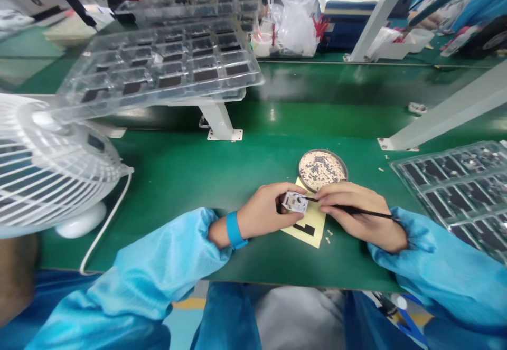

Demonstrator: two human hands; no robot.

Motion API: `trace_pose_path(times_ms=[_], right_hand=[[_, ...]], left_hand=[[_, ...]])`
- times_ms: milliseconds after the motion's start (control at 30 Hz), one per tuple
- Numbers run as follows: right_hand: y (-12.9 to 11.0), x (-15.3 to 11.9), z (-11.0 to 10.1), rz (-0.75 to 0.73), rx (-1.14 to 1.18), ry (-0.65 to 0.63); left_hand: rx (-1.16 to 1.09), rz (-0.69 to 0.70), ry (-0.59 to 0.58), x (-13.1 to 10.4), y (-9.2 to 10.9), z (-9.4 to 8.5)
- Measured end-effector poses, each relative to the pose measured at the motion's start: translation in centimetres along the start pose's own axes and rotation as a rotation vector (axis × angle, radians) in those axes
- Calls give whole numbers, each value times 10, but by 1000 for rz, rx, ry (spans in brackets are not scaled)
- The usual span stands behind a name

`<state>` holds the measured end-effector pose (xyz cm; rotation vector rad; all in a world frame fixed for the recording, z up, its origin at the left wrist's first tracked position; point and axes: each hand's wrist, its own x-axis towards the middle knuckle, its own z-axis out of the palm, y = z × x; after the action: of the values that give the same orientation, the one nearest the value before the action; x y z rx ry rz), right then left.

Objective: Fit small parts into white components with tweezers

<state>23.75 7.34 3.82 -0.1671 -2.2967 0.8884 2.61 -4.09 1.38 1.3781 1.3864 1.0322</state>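
Head view, left hand: the left hand [264,214] is closed in a pinch grip on a small white component [295,201], holding it just above a yellow sheet [311,227] on the green worktop [190,176].
Head view, right hand: the right hand [366,213] is closed around thin black tweezers [356,211], whose tip touches the component's right edge.
Component position: between both hands, in front of a round dish [322,169] full of tiny pale parts.
Handling: the component looks light, stiff and probably delicate; a hold by its outer edges seems safest, as the thumb and fingers have it.
Tweezers: slim and light, held pen-like near the middle.
Surroundings, left: a white fan [43,165] stands at the worktop's left end.
Surroundings, rear: clear compartment trays [158,65] with dark parts sit on a raised stand.
Surroundings, right: another clear tray [459,186] lies beside the right sleeve.
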Motion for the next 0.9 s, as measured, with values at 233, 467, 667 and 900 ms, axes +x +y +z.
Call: trace_pose_path(times_ms=[233,467,667,900], right_hand=[[-3,-3,5,6,58,184],[3,-4,17,459,451,388],[11,1,10,564,722,278],[9,-7,12,450,559,244]], left_hand=[[-382,-70,-24,1,10,0],[-662,-184,-58,6,15,-3],[-789,-242,-50,10,16,-11],[-722,-324,-4,11,15,-8]])
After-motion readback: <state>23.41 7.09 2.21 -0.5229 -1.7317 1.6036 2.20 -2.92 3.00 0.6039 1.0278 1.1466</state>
